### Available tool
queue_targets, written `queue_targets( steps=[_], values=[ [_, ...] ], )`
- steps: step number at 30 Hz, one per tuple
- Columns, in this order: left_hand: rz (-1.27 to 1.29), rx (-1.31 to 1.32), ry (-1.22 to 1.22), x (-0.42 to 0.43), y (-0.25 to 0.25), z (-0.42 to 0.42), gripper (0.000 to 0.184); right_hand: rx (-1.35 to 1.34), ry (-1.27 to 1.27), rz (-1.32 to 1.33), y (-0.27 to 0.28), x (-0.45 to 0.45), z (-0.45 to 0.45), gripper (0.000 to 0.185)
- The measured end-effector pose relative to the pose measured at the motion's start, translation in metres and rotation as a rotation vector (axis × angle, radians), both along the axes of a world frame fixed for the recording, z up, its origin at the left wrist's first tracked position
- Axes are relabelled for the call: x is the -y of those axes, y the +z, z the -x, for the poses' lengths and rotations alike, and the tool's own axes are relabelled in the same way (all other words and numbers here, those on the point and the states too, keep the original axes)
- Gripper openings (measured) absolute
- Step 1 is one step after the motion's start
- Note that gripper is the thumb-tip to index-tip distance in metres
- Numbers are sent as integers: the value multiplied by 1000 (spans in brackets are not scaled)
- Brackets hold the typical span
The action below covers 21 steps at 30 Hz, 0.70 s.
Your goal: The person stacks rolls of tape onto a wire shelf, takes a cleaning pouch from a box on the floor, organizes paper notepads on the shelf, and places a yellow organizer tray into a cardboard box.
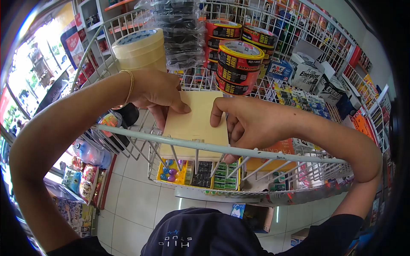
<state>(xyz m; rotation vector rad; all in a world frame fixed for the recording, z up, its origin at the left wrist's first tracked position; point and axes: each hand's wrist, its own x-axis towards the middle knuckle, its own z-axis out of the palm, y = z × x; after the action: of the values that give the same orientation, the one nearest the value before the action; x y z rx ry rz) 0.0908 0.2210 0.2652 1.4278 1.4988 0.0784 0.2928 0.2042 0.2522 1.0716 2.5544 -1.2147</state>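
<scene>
A stack of pale yellow paper or envelopes lies upright or tilted behind the white wire rail of the rack. My left hand grips its left edge, thumb on the front face and fingers around the side. On the right side, my right hand holds the same stack, its index finger bent against the face and its thumb low near the rail. Rolls of black, red and yellow duct tape stand just beyond my right hand. Large clear tape rolls are stacked behind my left wrist.
The white wire rail crosses in front of my hands. Plastic-wrapped black items are piled at the back. Battery boxes stand at the right. Below the rail sits a yellow tray of small coloured items, above a tiled floor.
</scene>
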Motion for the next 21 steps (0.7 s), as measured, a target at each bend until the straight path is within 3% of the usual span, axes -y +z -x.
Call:
queue_targets(
  steps=[10, 15, 19, 21],
  values=[
    [-28, -45, 0, 3, 3, -4, 59, -2, 38, -106, 2, 4, 0, 53],
    [-12, -26, -7, -2, -1, 0, 57, -17, 17, -76, 3, 3, -1, 38],
    [-44, -103, -31, 1, 2, -3, 54, -28, 84, -149, 4, 1, -3, 40],
    [-75, -169, -74, 0, 4, -5, 52, -8, 127, -63, 9, -1, -3, 42]
  ],
)
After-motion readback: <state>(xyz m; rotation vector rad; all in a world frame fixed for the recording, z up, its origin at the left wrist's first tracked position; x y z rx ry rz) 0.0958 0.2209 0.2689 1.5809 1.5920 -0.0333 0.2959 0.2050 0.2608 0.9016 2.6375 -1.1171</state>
